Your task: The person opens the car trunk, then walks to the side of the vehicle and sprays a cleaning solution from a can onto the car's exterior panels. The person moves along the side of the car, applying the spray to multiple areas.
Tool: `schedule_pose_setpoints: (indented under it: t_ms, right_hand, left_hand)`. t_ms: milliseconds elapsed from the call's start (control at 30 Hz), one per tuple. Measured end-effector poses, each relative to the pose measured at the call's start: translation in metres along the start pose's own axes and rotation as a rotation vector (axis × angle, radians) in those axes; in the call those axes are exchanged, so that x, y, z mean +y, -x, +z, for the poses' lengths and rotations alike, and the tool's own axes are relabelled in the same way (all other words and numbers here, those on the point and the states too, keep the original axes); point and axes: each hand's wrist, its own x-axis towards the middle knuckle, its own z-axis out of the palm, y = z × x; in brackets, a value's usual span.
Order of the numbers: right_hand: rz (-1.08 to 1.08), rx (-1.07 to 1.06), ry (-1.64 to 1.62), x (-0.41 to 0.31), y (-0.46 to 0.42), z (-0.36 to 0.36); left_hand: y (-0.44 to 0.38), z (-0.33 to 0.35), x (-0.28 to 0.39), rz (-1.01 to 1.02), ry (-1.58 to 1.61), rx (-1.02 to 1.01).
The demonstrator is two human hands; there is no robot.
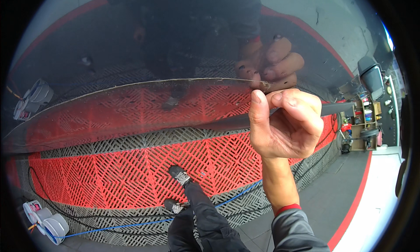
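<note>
A glossy dark vehicle body panel (183, 48) fills the upper view, with a thin pale line running along its lower part. My right hand (285, 124) is raised at this line's right end, thumb tip and fingertips pinched together at the thin edge there. Its other fingers are curled. Whether the edge is film or part of the panel cannot be told. The panel mirrors the hand, my dark clothing and the floor. My left hand is out of view.
Red and grey floor grating (131, 176) lies under my feet, crossed by a blue hose (137, 224) and black cables. Grey buckets (55, 225) stand at lower left. A vehicle mirror (370, 74) juts out at right, near shelves with bottles (367, 114).
</note>
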Motion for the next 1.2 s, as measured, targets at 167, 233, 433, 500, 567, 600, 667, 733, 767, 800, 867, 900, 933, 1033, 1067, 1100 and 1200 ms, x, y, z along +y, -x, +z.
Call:
schedule_pose_setpoints:
  t_ms: [167, 233, 433, 500, 567, 600, 667, 733, 767, 800, 867, 900, 933, 1033, 1067, 1100, 1200]
  right_hand:
    - [-0.085, -0.017, -0.212, 0.011, 0.008, 0.002]
    - [-0.121, -0.063, -0.11, 0.009, 0.008, 0.003]
    - [-0.178, -0.255, 0.187, 0.0, 0.012, -0.012]
    - [-0.176, -0.248, 0.195, -0.004, 0.013, -0.01]
    - [-0.155, -0.266, 0.175, -0.008, 0.014, -0.009]
    - [-0.145, -0.265, 0.162, -0.009, 0.014, -0.009]
    - [-0.127, -0.226, 0.137, -0.01, 0.015, -0.007]
    - [-0.066, -0.124, 0.06, -0.009, 0.02, 0.0]
    - [-0.04, -0.097, 0.006, -0.008, 0.022, 0.004]
    - [-0.015, -0.071, -0.049, -0.008, 0.024, 0.006]
    - [0.018, -0.096, -0.092, -0.012, 0.03, 0.01]
    - [0.034, -0.109, -0.113, -0.014, 0.033, 0.01]
    - [0.009, -0.176, -0.071, -0.015, 0.033, 0.007]
    - [0.119, -0.29, 0.04, -0.029, 0.026, 0.016]
    - [0.102, -0.301, 0.06, -0.027, 0.03, 0.017]
    - [0.123, -0.311, 0.065, -0.031, 0.032, 0.021]
    - [0.18, -0.405, 0.066, -0.04, 0.051, 0.011]
  left_hand:
    - [-0.003, -0.002, 0.002, 0.013, -0.014, -0.006]
    - [-0.003, -0.002, 0.003, 0.017, -0.013, -0.007]
    - [-0.001, -0.002, 0.006, 0.024, -0.009, 0.001]
    - [-0.001, -0.001, 0.006, 0.031, -0.006, 0.002]
    - [0.002, 0.0, 0.007, 0.032, 0.002, 0.012]
    - [0.003, 0.001, 0.007, 0.033, 0.007, 0.016]
    - [0.008, 0.001, 0.008, 0.035, 0.014, 0.021]
    - [0.012, 0.002, 0.009, 0.033, 0.024, 0.031]
    - [0.015, 0.002, 0.009, 0.032, 0.033, 0.033]
    - [0.016, 0.004, 0.011, 0.028, 0.041, 0.035]
    - [0.017, 0.003, 0.015, 0.022, 0.058, 0.048]
    - [0.015, 0.003, 0.019, 0.019, 0.067, 0.054]
    - [0.013, 0.004, 0.023, 0.016, 0.079, 0.066]
    - [-0.033, 0.006, 0.022, 0.164, 0.174, -0.001]
    - [-0.052, 0.005, 0.021, 0.243, 0.212, -0.044]
    - [-0.062, 0.0, 0.09, 0.412, -0.072, 0.069]
    - [-0.086, -0.021, 0.292, 0.991, -0.306, 0.364]
